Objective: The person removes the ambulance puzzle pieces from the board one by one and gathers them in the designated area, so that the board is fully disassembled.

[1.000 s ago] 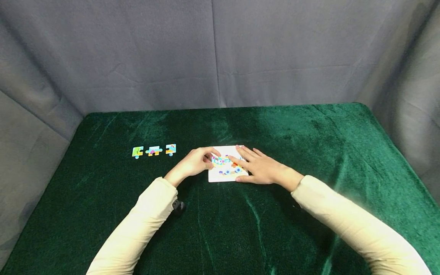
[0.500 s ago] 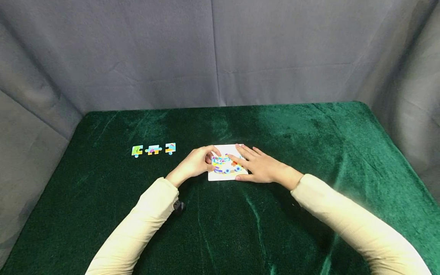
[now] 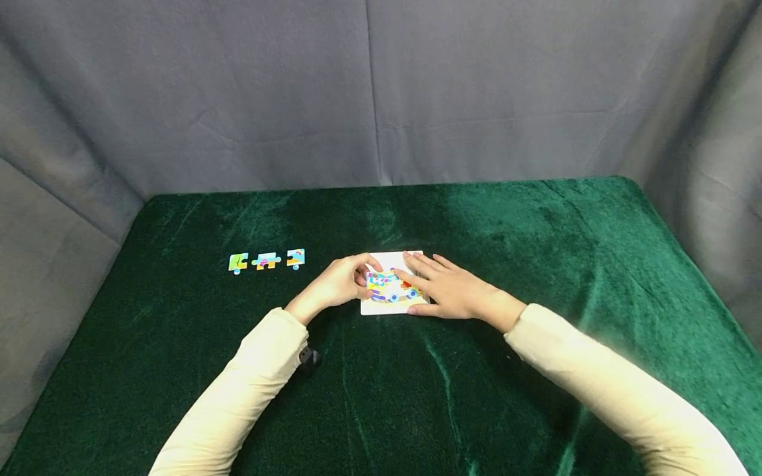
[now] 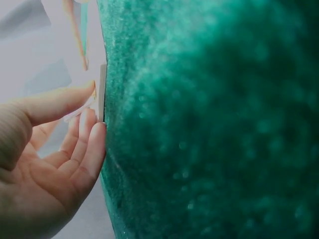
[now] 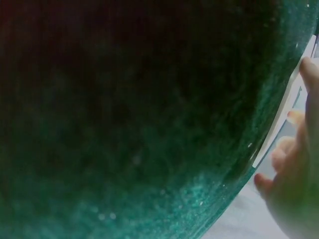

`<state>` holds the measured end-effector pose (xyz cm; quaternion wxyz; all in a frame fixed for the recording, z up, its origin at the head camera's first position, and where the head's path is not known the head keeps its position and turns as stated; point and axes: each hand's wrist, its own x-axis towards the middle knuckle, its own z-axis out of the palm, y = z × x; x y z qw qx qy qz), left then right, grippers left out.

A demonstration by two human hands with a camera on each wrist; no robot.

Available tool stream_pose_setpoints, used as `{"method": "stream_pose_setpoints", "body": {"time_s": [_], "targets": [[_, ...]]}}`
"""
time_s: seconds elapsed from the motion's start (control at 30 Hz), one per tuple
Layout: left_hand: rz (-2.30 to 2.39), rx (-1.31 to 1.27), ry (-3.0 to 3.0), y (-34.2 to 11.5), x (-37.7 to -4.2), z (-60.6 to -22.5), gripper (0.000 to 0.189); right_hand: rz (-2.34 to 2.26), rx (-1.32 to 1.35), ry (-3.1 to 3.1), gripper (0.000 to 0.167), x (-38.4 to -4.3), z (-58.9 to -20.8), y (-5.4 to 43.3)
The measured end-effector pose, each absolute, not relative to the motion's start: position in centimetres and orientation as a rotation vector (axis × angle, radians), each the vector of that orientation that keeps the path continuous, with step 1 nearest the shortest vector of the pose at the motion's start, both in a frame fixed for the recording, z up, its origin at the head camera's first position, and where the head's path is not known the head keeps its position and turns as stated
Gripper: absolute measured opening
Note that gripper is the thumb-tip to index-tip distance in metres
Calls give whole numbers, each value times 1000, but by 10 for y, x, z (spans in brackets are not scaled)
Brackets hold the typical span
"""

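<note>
A white puzzle board (image 3: 393, 261) with a bright vehicle picture lies near the middle of the table in the head view. At its left side, my left hand (image 3: 342, 281) pinches a colourful puzzle piece (image 3: 375, 279) between thumb and fingers, right over the picture. The left wrist view shows the thumb (image 4: 65, 102) close to the board's edge, with the fingers curled opposite it; the piece is mostly hidden there. My right hand (image 3: 455, 291) rests on the board's right part with fingers spread and straight, covering some of the picture.
Three loose puzzle pieces lie in a row at the left: a green one (image 3: 239, 263), a middle one (image 3: 266, 261) and a blue one (image 3: 296, 258). Dark green velvety cloth (image 3: 536, 251) covers the table, and grey curtains (image 3: 297, 99) hang behind it.
Both hands stay almost in place on the board. The lower left of the picture shows more colour now than a second ago, with slight movement at the left fingers.
</note>
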<state>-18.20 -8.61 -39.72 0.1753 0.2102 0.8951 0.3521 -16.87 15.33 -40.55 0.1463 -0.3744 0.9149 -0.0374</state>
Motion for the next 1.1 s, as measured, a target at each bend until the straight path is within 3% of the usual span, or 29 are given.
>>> {"method": "stream_pose_setpoints", "body": {"time_s": [0.43,1.1], "targets": [[1040,556,2529,-87,-184,-400,39,-77,-1500,2677,43,-164,-400,146],[1025,579,2579,-90,-184,-398,21,-26,-1488,2621,47,-163,-401,148]]}}
